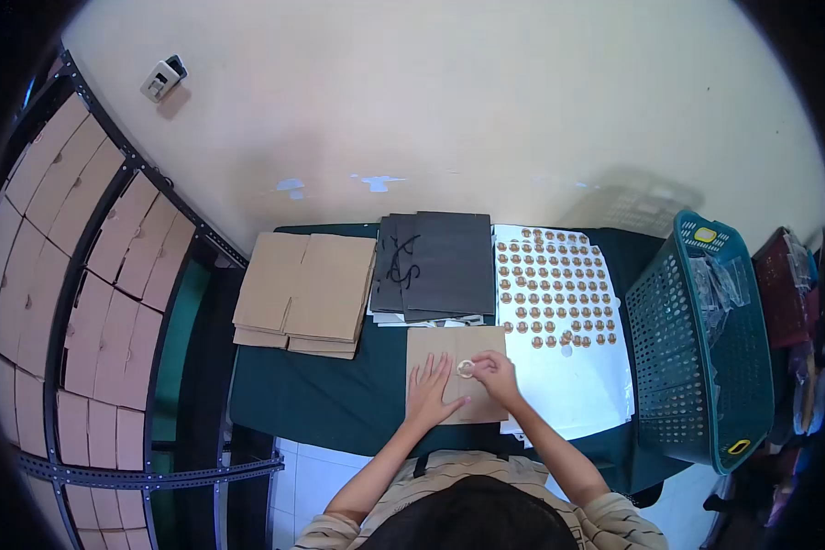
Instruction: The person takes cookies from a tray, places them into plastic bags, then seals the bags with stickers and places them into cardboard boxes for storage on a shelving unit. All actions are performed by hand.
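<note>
A flat brown cardboard piece (483,408) lies on the table in front of me. My left hand (428,394) rests flat on its left half with the fingers spread. Between the fingertips of my right hand (496,377) is a small round sticker (466,368), pale in the middle, close over the cardboard near its centre crease. Just right of that hand is a white sheet (564,394) carrying rows of round brown stickers (556,298). Its lower part is bare white.
Brown cardboard stacks (307,284) stand at the back left, beside black folders (449,266) with dark cords. A green plastic basket (669,339) holds clear bags at the right. Left stands a metal shelf (101,215) full of boxes. The table has a dark green cloth (330,403).
</note>
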The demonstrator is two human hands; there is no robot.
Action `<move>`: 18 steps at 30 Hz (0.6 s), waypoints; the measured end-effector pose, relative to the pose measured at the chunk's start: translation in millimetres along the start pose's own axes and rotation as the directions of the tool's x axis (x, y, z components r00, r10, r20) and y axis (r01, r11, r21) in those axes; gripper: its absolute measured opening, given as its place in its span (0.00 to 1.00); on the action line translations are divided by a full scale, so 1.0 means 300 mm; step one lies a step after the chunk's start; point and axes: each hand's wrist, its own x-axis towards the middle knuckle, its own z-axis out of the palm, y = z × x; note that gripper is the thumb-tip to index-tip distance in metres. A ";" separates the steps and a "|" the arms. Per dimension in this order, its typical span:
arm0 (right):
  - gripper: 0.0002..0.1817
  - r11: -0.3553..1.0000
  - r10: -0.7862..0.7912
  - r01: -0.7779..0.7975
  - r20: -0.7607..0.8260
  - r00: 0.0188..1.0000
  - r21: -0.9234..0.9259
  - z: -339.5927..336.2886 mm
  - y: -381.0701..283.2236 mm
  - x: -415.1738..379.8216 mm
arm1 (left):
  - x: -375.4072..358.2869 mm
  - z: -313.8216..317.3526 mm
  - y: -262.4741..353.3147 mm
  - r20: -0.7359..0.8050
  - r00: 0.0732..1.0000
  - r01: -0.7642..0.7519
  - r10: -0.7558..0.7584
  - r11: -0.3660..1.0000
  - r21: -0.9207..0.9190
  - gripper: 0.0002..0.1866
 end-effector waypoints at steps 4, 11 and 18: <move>0.12 0.932 -0.083 0.043 -0.097 0.992 -0.360 0.063 0.030 -0.008 | 0.002 -0.004 0.003 -0.016 1.000 0.007 -0.007 1.000 -0.005 0.50; 0.13 0.869 -0.077 0.031 -0.072 0.994 -0.494 0.054 0.032 0.003 | 0.002 -0.004 0.003 -0.049 0.999 -0.009 0.005 0.998 -0.063 0.43; 0.16 0.732 -0.103 0.078 0.004 0.995 -0.677 0.074 -0.030 0.018 | 0.004 0.003 -0.002 -0.065 0.998 0.015 -0.023 0.993 -0.118 0.32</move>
